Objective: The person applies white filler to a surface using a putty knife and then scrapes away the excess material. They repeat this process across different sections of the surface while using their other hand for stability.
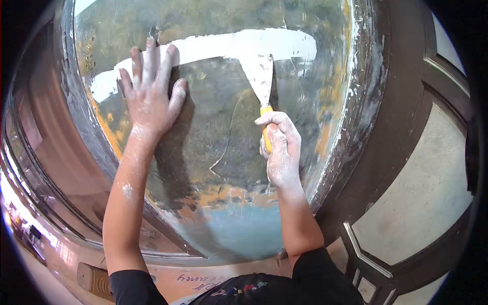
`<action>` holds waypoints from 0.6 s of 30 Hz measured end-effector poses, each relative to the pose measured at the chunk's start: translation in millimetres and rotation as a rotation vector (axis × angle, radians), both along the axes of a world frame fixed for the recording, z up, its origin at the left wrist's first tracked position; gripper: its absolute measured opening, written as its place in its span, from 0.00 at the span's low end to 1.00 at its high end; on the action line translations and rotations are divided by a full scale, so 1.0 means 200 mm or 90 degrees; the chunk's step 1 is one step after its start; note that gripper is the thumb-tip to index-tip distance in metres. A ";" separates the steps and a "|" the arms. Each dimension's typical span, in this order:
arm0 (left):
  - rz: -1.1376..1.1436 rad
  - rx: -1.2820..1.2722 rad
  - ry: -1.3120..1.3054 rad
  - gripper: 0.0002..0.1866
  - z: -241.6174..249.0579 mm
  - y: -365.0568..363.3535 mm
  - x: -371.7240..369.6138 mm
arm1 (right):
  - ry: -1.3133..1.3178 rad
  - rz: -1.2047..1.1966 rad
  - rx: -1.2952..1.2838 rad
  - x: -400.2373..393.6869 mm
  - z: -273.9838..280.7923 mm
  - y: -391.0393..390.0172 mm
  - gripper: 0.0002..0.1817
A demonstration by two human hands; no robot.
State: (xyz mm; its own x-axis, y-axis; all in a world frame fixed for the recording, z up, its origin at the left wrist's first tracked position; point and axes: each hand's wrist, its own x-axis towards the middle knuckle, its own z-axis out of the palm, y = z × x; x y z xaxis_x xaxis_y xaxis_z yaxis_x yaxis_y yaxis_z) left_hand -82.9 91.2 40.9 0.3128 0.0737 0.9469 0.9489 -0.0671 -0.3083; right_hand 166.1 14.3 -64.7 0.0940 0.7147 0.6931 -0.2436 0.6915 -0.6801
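A band of white paste (pixel 203 48) runs across the upper part of a worn, green-grey panel (pixel 218 107). My left hand (pixel 150 96) lies with spread fingers against the panel, its fingertips over the left part of the band. White dust coats both hands. In my right hand (pixel 282 145) is the yellow handle of a putty knife (pixel 259 76), fingers wrapped round it. The wide blade, smeared with white, points up and its edge meets the lower side of the band, right of the middle.
A dark, scraped frame (pixel 356 101) borders the panel. Dark woodwork with pale inset panels (pixel 417 188) stands at the right. At the left are brownish glossy panes (pixel 66 137). A brown slotted object (pixel 94 279) is at the lower left, near purple lettering.
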 end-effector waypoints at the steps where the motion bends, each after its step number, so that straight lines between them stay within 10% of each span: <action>1: -0.008 -0.009 0.014 0.37 -0.03 0.00 0.02 | -0.006 -0.046 0.047 -0.01 0.00 0.00 0.13; 18: 0.003 -0.074 0.029 0.35 -0.12 -0.04 0.08 | 0.007 -0.087 0.095 0.03 -0.02 0.05 0.14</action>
